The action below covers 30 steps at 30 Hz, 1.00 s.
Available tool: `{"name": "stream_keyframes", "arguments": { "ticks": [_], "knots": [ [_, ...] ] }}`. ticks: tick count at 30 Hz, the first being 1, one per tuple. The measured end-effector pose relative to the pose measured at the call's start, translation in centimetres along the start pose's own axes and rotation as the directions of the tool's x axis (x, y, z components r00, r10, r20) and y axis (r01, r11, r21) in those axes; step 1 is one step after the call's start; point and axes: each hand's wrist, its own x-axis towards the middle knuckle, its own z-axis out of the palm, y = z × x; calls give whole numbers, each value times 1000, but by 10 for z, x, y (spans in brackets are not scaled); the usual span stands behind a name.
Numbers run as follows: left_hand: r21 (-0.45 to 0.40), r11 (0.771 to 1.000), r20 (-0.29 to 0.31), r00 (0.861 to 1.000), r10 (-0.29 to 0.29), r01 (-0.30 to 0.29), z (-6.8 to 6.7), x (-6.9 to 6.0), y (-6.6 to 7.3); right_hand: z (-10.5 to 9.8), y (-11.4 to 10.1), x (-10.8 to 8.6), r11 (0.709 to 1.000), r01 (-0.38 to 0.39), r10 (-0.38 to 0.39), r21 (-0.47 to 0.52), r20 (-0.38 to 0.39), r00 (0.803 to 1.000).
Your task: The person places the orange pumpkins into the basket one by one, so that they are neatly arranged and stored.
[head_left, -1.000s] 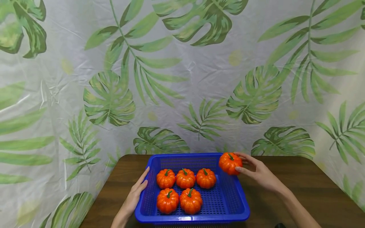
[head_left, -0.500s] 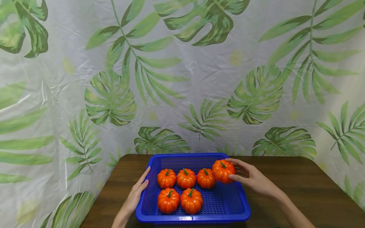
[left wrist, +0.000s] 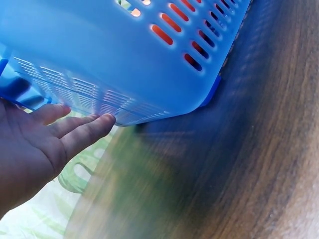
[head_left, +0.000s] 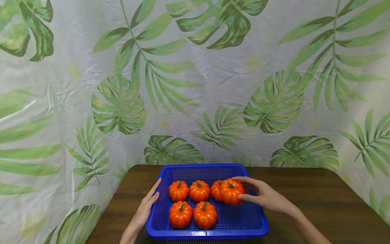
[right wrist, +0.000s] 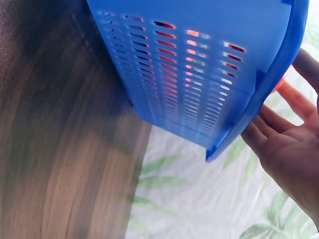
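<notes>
A blue plastic basket with slotted walls stands on the table. My right hand reaches over its right rim and holds a small orange pumpkin with a green stem between thumb and fingers. That pumpkin partly covers another pumpkin at the right of the back row. Two more sit to its left, and a front pumpkin has one beside it. Against the basket's left side rests my left hand; in the left wrist view its extended fingers touch the outer wall. The right wrist view mostly hides the held pumpkin behind the basket.
The dark wooden table extends to both sides of the basket. A pale curtain with green leaf prints hangs behind it. Inside the basket, the slotted floor shows at the front right.
My right hand has carried its pumpkin leftward and down, from above the basket's back right corner to in front of the back row's right pumpkin. My left hand stays at the basket's side.
</notes>
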Motion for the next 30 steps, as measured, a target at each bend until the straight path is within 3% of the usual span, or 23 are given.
{"name": "stream_keyframes", "arguments": {
  "ticks": [15, 22, 30],
  "knots": [
    [7, 1000, 9, 1000, -6, 6, -1, 0, 1, 18, -12, 4, 998, -40, 45, -50, 124, 991],
    [1, 1000, 8, 1000, -3, 3, -1, 0, 0, 27, -16, 6, 993, -35, 44, -110, 86, 995],
    [9, 1000, -13, 1000, 7, -7, 1, 0, -2, 29, -24, 7, 982, -139, 149, -129, 73, 986]
  ]
}}
